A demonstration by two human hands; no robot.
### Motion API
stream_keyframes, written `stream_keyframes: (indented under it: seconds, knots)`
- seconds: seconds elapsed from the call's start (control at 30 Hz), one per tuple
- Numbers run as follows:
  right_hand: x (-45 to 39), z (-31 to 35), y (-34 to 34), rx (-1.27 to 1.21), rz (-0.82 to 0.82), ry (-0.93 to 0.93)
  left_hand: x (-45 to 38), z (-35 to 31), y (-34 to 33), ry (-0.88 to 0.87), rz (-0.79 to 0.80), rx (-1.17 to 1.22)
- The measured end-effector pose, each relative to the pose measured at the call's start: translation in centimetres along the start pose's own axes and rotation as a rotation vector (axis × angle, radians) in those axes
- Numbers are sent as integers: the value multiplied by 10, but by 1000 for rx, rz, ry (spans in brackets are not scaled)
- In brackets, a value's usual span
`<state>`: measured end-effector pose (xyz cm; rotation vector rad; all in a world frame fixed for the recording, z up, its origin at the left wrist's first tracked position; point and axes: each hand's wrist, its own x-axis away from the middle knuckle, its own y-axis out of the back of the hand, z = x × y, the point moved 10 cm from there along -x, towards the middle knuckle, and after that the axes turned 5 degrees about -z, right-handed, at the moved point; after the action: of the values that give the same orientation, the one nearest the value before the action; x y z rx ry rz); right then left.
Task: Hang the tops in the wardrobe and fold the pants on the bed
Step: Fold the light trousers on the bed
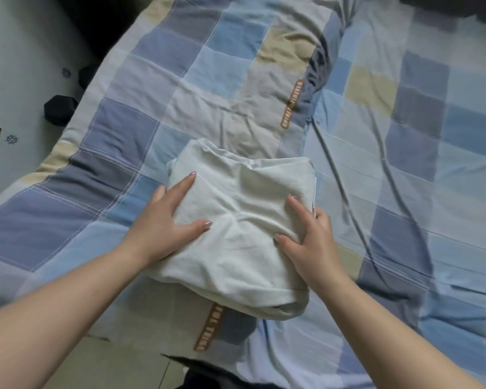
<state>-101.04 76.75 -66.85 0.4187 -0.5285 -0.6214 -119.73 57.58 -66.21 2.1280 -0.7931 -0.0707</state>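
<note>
One folded bundle of pale cream knit cloth (242, 228), which I take to be the pants, lies on the bed near its front edge, on the blue, grey and beige checked quilt (141, 88). I count one such garment in view, and no tops or wardrobe that I can see.

I judge it soft, light and limp: the cloth dimples under the fingers and the layers bulge at the near fold, so it will slump and spring open if lifted by one corner. I would take it from both short sides at once, fingers slid under the lowest layer and thumbs on top, so the stack stays together.

Two hands are on it. My left hand (169, 214) lies flat on the bundle's left side, fingers straight and spread, pressing down. My right hand (309, 234) presses the right side, thumb and forefinger spread on top; its other fingers fall past the bundle's edge and I cannot tell whether they curl under.

Further out, I count two orange lettered tags (291, 103) on the quilt, and two dark objects (60, 109) on the floor (20, 51) to the bed's left.
</note>
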Motion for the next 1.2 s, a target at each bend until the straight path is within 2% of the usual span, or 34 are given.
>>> stream_keyframes:
  seconds: [0.33, 0.53, 0.67, 0.87, 1.2]
  knots:
    - [145, 27, 182, 106, -28, -2, 142, -163, -8, 3, 50, 31]
    - [235, 34, 274, 108, -152, -51, 195, -264, -1, -165, 129, 48]
    - [289, 48, 316, 109, -305, -68, 213, -318, 7, -339, 164, 48]
    - [378, 67, 333, 50, -578, -181, 234, -381, 21, -637, 308, 45]
    - [540, 70, 280, -100, -1041, -488, 319, -429, 17, -1011, 661, -66]
